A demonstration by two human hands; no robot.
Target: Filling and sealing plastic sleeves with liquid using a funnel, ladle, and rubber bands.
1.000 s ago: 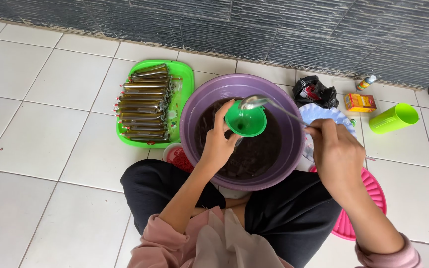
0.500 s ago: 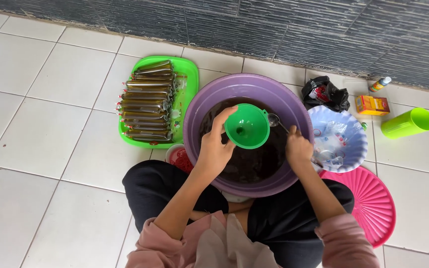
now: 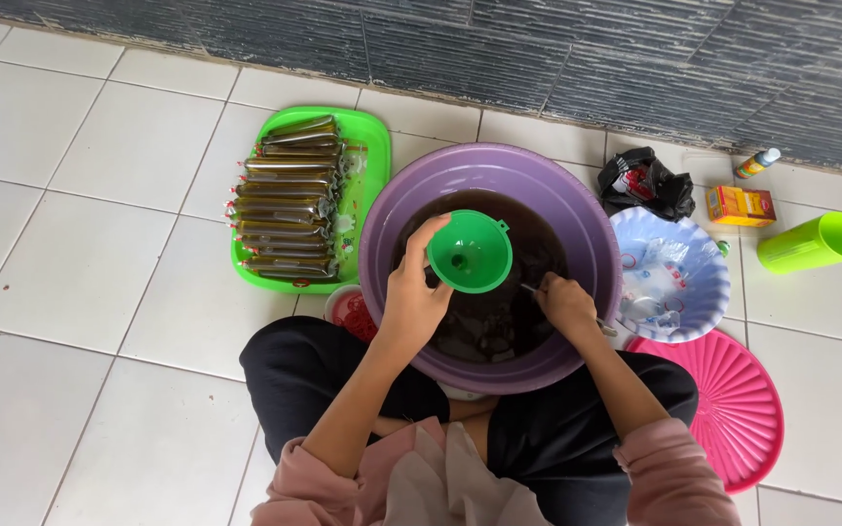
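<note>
My left hand (image 3: 411,302) grips the green funnel (image 3: 470,250) over the purple basin (image 3: 592,244) of dark liquid. My right hand (image 3: 565,304) is closed round a spoon handle (image 3: 604,328), dipped inside the basin.

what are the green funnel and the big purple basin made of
Green funnel: looks like thin moulded plastic, glossy, uniform bright colour with a small rim tab. Purple basin: probably plastic too, smooth with a soft sheen and a thick rolled rim. Neither shows a metallic shine.
</note>
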